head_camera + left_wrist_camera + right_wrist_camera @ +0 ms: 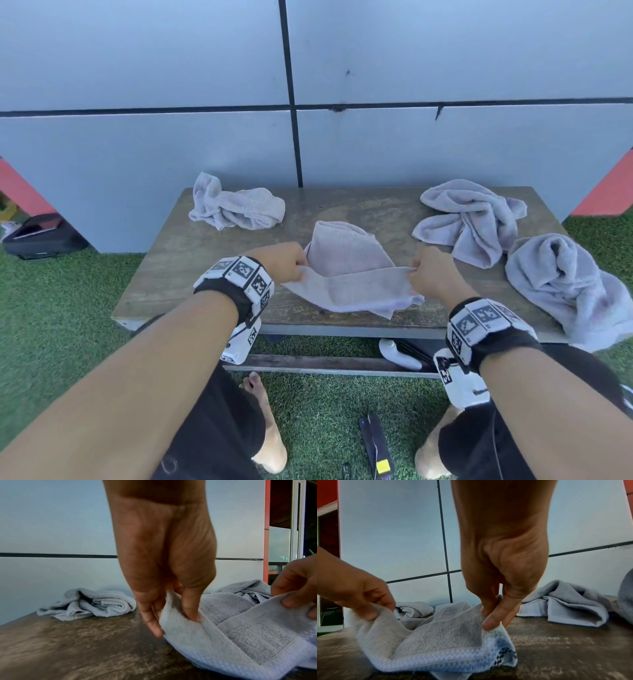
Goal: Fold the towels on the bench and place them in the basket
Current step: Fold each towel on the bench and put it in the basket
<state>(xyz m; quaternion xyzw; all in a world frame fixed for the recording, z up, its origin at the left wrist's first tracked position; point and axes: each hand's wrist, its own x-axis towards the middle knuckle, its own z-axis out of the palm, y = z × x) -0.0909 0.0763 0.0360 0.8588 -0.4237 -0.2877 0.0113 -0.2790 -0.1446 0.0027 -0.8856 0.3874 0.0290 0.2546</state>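
Left hand (281,262): pinches left corner of centre towel (346,277), thumb against fingers.
Right hand (432,274): pinches right corner of same towel.
Centre towel: near edge lifted between both hands, rest lying on bench (178,253).
Left towel (236,207): crumpled, back-left of bench.
Right towels: two crumpled heaps (469,219) (561,284), touching.
Basket: not visible.

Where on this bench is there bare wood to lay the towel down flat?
The widest bare wood on the bench lies at its left front, below the crumpled towel and left of the left hand. A narrower strip runs along the back, behind the held towel. The right end is crowded by two bunched towels.
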